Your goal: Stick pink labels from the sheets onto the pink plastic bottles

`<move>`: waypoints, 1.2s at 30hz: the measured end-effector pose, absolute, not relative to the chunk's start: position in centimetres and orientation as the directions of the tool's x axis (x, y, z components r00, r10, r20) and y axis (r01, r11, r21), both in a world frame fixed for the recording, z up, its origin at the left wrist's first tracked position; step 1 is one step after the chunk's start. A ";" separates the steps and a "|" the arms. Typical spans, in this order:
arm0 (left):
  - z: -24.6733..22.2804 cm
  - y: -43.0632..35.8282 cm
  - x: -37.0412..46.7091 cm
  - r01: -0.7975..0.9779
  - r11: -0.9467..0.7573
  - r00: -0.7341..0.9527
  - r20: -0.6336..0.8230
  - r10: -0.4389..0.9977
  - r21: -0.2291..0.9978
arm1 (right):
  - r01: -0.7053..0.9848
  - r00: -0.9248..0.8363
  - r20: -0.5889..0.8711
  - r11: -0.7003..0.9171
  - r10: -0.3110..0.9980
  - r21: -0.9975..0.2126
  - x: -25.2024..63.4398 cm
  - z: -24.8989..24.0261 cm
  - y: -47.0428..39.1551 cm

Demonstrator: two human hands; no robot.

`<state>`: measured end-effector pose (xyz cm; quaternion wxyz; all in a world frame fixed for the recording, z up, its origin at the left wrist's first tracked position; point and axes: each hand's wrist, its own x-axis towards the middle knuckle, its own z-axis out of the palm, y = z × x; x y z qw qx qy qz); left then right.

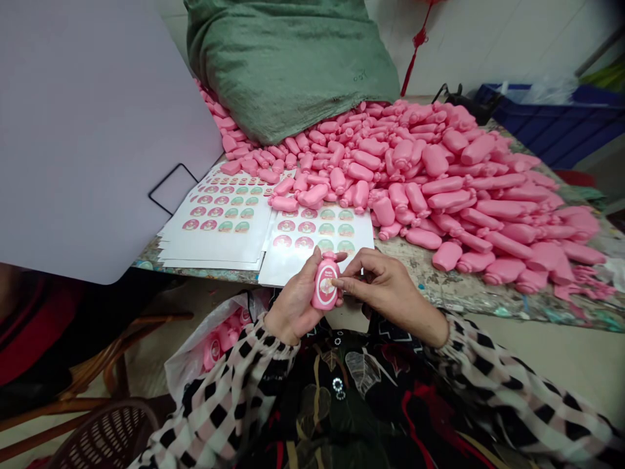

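Note:
Just in front of the table edge, my left hand holds a small pink bottle upright, its fingers wrapped behind it. An oval label with a white rim is on the bottle's front. My right hand is closed, thumb and forefinger together at the label's right side; whether anything is between them is too small to tell. Sheets of round-topped stickers in pink and green lie on the table, one sheet right behind my hands. A large heap of plain pink bottles covers the table behind and to the right.
A green sack lies on the heap. A large pale panel stands at the left. Below the table edge are a plastic bag with labelled bottles and a brown basket. A blue crate is at the back right.

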<state>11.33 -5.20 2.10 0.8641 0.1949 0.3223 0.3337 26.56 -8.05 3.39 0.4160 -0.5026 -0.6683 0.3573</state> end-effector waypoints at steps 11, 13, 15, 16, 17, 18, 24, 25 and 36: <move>2.1 -5.3 11.3 -0.451 0.677 0.542 -0.425 0.725 0.581 | 0.422 -0.134 0.224 0.260 0.965 -0.869 26.3 3.3 -8.0; 2.0 -5.3 11.3 -0.458 0.672 0.545 -0.413 0.730 0.582 | 0.434 -0.132 0.224 0.259 0.966 -0.863 26.4 3.2 -8.1; 2.0 -5.4 11.4 -0.468 0.662 0.556 -0.388 0.735 0.585 | 0.440 -0.133 0.209 0.246 0.969 -0.863 26.4 3.2 -8.1; 2.0 -5.4 11.4 -0.471 0.659 0.563 -0.375 0.736 0.587 | 0.444 -0.132 0.197 0.236 0.971 -0.865 26.5 3.1 -8.2; 2.0 -5.5 11.3 -0.471 0.657 0.571 -0.364 0.735 0.589 | 0.449 -0.130 0.185 0.225 0.974 -0.865 26.5 3.1 -8.2; 2.0 -5.6 11.3 -0.468 0.657 0.577 -0.358 0.734 0.592 | 0.454 -0.130 0.175 0.215 0.976 -0.864 26.5 3.0 -8.2; 1.9 -6.3 10.0 -0.294 0.654 0.635 -0.369 0.679 0.697 | 0.500 -0.169 0.159 0.224 0.973 -0.836 26.9 2.2 -8.3; 2.0 -6.4 9.8 -0.253 0.661 0.652 -0.380 0.656 0.707 | 0.512 -0.179 0.155 0.227 0.971 -0.829 26.9 2.1 -8.4; 2.0 -6.7 8.8 -0.213 0.702 0.706 -0.390 0.592 0.680 | 0.407 -0.099 0.084 0.117 0.992 -0.906 28.2 1.4 -8.2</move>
